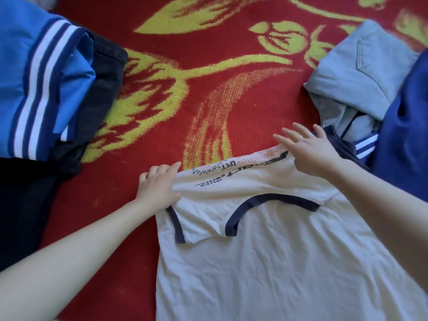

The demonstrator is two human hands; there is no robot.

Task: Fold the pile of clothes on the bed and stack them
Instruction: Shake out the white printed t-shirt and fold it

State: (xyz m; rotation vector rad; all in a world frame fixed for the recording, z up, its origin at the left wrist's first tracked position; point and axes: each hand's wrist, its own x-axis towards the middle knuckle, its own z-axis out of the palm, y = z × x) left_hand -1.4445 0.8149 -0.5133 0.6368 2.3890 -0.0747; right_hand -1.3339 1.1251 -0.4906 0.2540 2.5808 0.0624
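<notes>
A cream T-shirt (266, 251) with navy trim lies spread on the red blanket in front of me, its far part folded over so printed lettering shows. My left hand (157, 184) rests at the fold's left corner, fingers curled lightly on the cloth edge. My right hand (308, 149) lies flat with spread fingers on the fold's right corner. At the left sits a stack (46, 84) with a blue striped garment on dark denim. At the right is a loose pile (370, 84) of light jeans and navy clothes.
The red blanket (208, 89) with yellow floral pattern covers the bed between stack and pile. Dark cloth (23, 205) extends from the left stack toward me.
</notes>
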